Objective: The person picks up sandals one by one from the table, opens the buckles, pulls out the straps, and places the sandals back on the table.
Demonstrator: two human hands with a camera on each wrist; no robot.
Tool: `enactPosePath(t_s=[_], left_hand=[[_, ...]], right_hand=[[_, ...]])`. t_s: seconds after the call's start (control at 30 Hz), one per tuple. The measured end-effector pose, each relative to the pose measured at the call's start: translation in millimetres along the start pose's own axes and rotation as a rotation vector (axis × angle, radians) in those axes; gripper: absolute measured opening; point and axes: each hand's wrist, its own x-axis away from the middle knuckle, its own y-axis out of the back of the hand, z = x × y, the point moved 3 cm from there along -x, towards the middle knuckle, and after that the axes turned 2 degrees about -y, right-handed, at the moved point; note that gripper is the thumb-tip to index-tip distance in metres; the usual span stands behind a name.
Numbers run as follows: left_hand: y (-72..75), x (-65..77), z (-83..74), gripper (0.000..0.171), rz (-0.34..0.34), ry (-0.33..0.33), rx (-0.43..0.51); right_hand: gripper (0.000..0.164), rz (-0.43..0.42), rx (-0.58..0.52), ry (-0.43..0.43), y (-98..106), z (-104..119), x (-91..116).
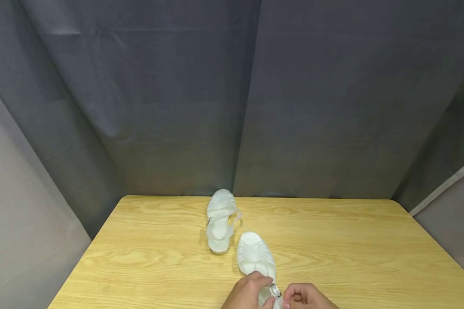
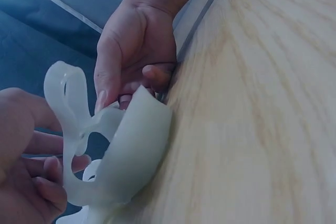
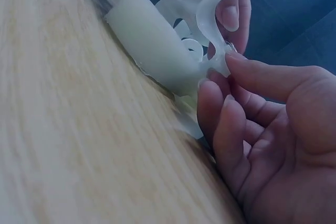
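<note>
Sandal [image 1: 256,253] on the worktop [image 1: 352,240], near side, its strap [image 3: 210,22] pinched by left grip [image 1: 247,292] and right grip [image 1: 308,296]. Second sandal [image 1: 219,227] lies beyond, leftward, toe near the far edge [image 1: 313,198]; broad margins flank both.

The head view's bottom edge is cropping the left hand [image 1: 247,292], right hand [image 1: 310,297] and counter [image 1: 352,257]. The left hand is partly hiding the nearer sandal [image 1: 256,255]. The metal piece [image 1: 209,221] on the farther sandal [image 1: 219,226] is looking too small to make out. The right wrist view's top edge is cutting off a strap [image 3: 205,17].
</note>
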Motion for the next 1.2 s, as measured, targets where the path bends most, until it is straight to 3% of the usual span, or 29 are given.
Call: enactPosePath(t_s=[0.17,0.4,0.8,1.2], left_hand=[[-0.9,0.7,6.0,0.028,-0.012,0.042,0.141],[-5.3,0.7,13.6,0.024,-0.071,0.049,0.259],[-13.2,3.2,23.8,0.023,-0.106,0.088,0.558],[-16.7,3.7,27.3,0.022,-0.108,0.090,0.641]], right_hand=[[0.035,0.020,-0.024,0.043,0.2,1.3,0.6],[0.034,0.036,-0.059,0.101,0.0,4.9,0.1],[0.040,-0.056,-0.032,0.050,-4.7,7.5,-2.6],[0.033,-0.131,-0.045,-0.001,-6.7,5.1,-3.7]])
